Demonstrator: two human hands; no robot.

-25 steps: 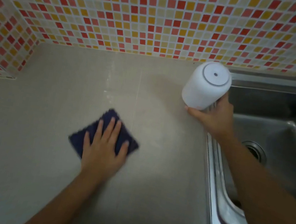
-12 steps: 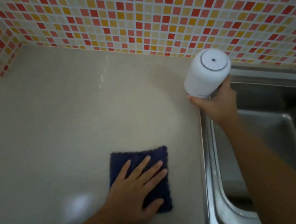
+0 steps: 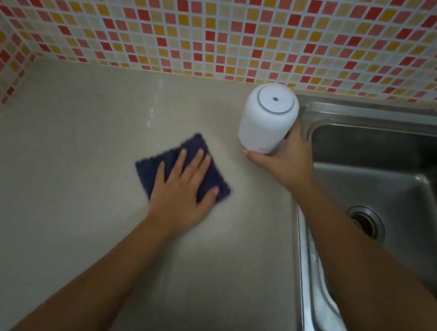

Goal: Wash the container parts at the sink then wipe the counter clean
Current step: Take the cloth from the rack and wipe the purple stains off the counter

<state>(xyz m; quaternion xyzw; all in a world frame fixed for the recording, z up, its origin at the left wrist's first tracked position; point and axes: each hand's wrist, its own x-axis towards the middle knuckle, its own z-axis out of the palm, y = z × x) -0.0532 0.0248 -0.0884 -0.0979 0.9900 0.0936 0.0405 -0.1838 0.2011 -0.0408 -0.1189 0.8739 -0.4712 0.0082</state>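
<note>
**Head view: cloth flat on the counter, container held at the sink edge**

The left hand [image 3: 182, 188] presses the dark blue cloth [image 3: 211, 174] on mid-counter [image 3: 65, 199], fingers straight and slightly spread. The right hand [image 3: 286, 161] grips the white container [image 3: 269, 122] low down at the counter's back right corner, beside the sink [image 3: 406, 190], thumb in front and fingers curled behind. The container looks light, rigid and smooth, likely slippery when wet, so a low wrap-around hold suits it. The cloth is soft and limp.
</note>
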